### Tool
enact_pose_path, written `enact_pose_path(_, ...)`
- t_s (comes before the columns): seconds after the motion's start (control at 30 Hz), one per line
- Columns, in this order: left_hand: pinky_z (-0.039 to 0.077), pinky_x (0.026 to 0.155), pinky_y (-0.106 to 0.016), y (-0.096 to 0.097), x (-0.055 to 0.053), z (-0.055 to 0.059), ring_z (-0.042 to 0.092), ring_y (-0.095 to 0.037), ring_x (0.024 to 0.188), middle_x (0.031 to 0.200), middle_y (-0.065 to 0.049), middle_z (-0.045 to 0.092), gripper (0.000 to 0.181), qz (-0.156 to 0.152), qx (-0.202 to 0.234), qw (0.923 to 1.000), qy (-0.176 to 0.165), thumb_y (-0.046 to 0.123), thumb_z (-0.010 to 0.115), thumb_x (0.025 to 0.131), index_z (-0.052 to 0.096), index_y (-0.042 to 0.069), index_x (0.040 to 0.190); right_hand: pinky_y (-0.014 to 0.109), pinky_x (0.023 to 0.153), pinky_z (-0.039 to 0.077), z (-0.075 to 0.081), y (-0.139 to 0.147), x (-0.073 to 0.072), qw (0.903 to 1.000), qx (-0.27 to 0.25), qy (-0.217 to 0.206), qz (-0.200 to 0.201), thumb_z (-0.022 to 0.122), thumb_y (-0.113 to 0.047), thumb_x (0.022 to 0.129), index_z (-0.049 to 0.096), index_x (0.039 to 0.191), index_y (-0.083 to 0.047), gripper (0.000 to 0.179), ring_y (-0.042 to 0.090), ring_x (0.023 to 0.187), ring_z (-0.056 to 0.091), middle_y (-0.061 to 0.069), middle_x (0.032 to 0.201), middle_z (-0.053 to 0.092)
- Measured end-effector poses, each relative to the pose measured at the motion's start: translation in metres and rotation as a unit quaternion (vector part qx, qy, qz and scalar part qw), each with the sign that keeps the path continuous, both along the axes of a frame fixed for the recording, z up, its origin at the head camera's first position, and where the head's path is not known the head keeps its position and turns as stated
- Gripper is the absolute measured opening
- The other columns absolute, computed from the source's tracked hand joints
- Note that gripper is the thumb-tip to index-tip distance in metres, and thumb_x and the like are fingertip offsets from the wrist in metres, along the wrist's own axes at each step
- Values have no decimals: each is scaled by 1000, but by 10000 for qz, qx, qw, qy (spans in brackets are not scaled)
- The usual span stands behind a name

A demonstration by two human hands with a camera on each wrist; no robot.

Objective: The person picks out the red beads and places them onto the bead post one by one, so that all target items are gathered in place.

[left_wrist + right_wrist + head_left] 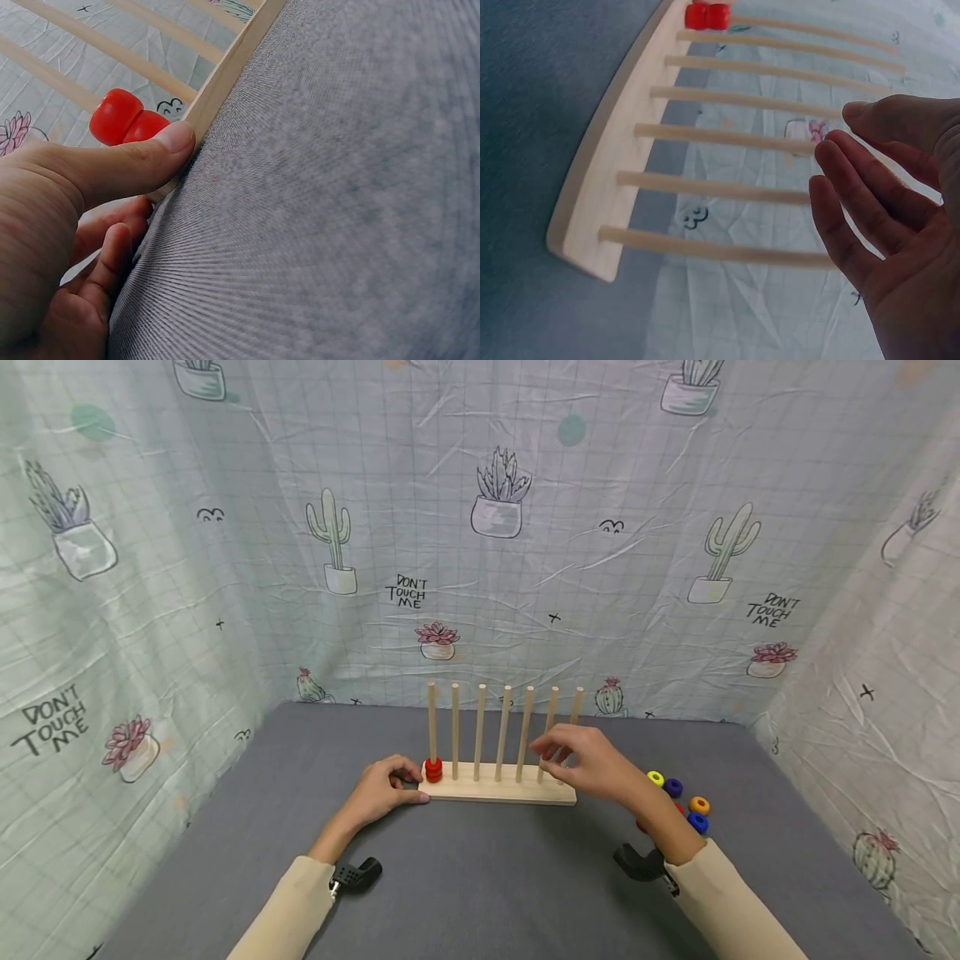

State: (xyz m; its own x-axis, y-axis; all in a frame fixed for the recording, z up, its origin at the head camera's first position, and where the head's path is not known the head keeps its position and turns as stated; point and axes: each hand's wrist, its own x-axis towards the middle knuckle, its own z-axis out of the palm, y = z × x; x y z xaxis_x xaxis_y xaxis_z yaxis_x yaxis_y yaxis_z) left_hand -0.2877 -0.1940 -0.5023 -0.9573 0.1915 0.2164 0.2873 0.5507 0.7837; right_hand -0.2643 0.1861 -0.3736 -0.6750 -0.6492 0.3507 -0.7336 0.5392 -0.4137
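Observation:
A pale wooden peg stand (pixel 495 790) with several upright pegs sits on the grey tabletop. Two red beads (pixel 433 770) are stacked on its leftmost peg. My left hand (pixel 381 789) grips the stand's left end, the thumb (pixel 161 150) lying along the front edge close to the red beads (pixel 116 118). Over the right part of the stand hovers my right hand (pixel 588 762), fingers loosely bent and nothing between them. In the right wrist view its fingertips are near the upper ends of the pegs (pixel 727 253).
Right of the stand lie loose beads: a yellow one (pixel 656 777), a dark blue one (pixel 673 787), an orange one (pixel 699 806) and a blue one (pixel 698 823). Red beads there are partly hidden by the right forearm. A patterned cloth (pixel 555 552) hangs behind and at the sides.

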Motion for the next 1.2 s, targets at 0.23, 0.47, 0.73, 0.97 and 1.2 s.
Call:
enact_pose_path(0.23, 47, 68, -22, -1, 1, 1, 57, -9, 76, 97, -2, 69, 30, -1, 18, 10000, 9, 22, 96, 71, 75, 16, 92, 37, 82, 60, -10, 15, 1, 9998, -73, -126, -149, 76, -6, 92, 72, 120, -7, 28, 18, 92, 72, 11, 113, 75)
enact_pose_path(0.47, 47, 68, -22, -2, 0, 1, 57, -11, 76, 97, -2, 69, 30, -10, 10, 10000, 26, 23, 95, 72, 75, 16, 93, 37, 82, 60, -17, 30, -2, 9990, -93, -262, -349, 74, -4, 93, 72, 120, -9, 27, 21, 94, 72, 8, 111, 75)
enact_pose_path(0.73, 47, 67, -22, -3, -2, 0, 57, -10, 75, 97, -2, 69, 30, -46, 23, 10000, 19, 24, 95, 72, 75, 16, 93, 48, 82, 59, -27, 58, -7, 9965, -331, -431, -629, 75, -6, 94, 72, 121, -9, 27, 19, 96, 71, 11, 113, 75)
enact_pose_path(0.97, 47, 68, -22, -2, -2, -1, 57, -10, 76, 97, -2, 70, 30, -40, -8, 10000, 36, 24, 95, 72, 75, 16, 93, 41, 82, 60, -35, 81, -11, 9927, -359, -582, -993, 75, -7, 93, 73, 120, -10, 27, 18, 96, 71, 12, 113, 75)
enact_pose_path(1.2, 47, 67, -23, -1, -2, -1, 57, -10, 74, 97, -2, 69, 30, -37, -4, 10000, 31, 25, 95, 73, 75, 17, 93, 32, 82, 59, -39, 104, -13, 9844, -233, -949, -1463, 72, -10, 96, 72, 122, -11, 26, 20, 99, 71, 13, 116, 75)
